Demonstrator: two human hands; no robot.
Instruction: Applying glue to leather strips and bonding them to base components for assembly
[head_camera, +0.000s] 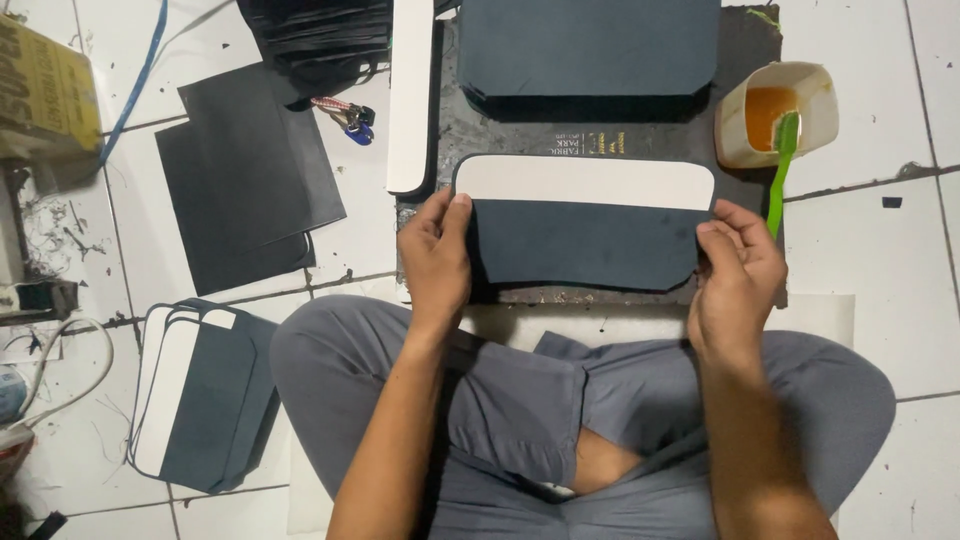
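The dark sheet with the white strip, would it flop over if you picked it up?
The dark sheet looks thin and flat, so it would probably bend some, yet its crisp edges suggest it is fairly stiff. It is likely light, since the left hand and right hand hold it by fingertips. Being flat, it should not roll.

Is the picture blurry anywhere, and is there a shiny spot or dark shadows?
Head view: mostly sharp, with both the left hand and right hand crisp on the dark panel with a white strip; the light is soft and even, with only thin shadows under the stack of dark panels; the white tiled floor looks bright but has no harsh glare; the edges bend slightly.
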